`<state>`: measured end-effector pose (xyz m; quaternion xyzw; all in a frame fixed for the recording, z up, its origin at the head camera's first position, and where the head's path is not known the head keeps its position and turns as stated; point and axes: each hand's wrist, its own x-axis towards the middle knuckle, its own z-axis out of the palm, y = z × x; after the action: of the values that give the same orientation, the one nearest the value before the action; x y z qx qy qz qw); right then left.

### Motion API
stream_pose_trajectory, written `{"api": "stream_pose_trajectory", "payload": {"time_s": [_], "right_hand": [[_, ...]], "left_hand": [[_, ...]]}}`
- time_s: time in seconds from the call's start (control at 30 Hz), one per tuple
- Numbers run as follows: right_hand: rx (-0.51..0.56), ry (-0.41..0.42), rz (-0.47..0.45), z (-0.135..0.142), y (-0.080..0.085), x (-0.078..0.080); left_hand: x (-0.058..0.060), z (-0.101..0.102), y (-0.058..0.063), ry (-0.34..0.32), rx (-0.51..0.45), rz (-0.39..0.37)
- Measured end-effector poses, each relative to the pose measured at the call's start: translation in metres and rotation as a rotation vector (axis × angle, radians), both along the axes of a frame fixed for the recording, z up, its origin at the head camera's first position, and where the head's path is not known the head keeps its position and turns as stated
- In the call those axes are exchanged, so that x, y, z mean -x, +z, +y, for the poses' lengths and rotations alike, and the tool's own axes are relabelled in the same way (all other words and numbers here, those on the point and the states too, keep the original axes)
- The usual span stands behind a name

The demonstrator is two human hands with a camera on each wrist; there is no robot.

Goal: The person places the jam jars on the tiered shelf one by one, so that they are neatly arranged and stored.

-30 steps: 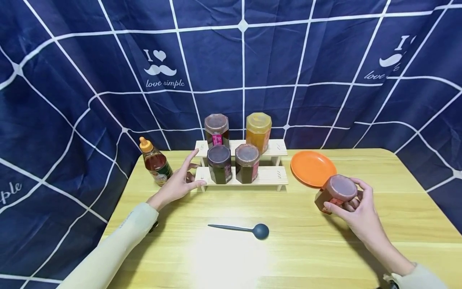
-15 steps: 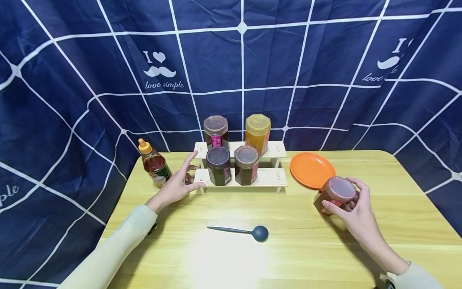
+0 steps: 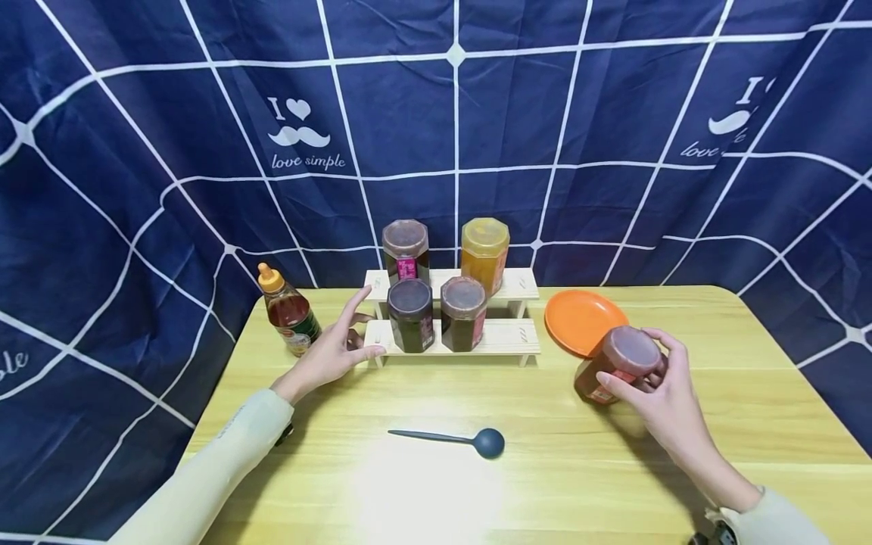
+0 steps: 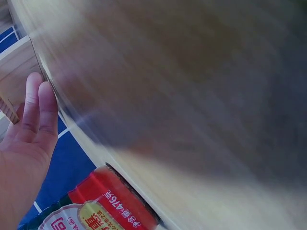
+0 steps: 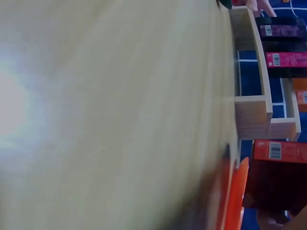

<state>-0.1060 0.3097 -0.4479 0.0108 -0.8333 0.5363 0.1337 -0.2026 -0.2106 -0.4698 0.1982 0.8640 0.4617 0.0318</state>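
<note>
Right hand (image 3: pixel 664 405): fingers curled round a tilted dark-lidded jar (image 3: pixel 616 363), just off the table (image 3: pixel 613 469) beside the orange plate (image 3: pixel 579 322).
Left hand (image 3: pixel 330 352): fingers spread, touching the wooden rack (image 3: pixel 507 337).
Change: jar now tipped further left, closer to the plate.

Dark lidded jar (image 3: pixel 616 363), tilted, beside orange plate (image 3: pixel 579 320)

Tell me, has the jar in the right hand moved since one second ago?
Yes. The jar has moved left, up over the orange plate's near edge, and tilted.
</note>
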Motion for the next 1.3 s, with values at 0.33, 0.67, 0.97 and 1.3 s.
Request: {"api": "stream_pose_trajectory", "payload": {"time_s": [0.33,0.67,0.97,1.3], "right_hand": [[-0.023,0.033,0.045,-0.024,0.018,0.015],[-0.021,0.088,0.078,-0.050,0.035,0.029],[-0.006,0.144,0.110,-0.073,0.040,0.045],[-0.101,0.156,0.101,-0.090,0.043,0.061]], "left_hand": [[0.001,-0.002,0.000,0.000,0.006,0.009],[0.000,-0.001,0.000,-0.003,-0.003,0.006],[-0.001,-0.002,0.001,-0.002,0.013,0.010],[0.002,-0.001,-0.002,-0.002,0.012,0.016]]}}
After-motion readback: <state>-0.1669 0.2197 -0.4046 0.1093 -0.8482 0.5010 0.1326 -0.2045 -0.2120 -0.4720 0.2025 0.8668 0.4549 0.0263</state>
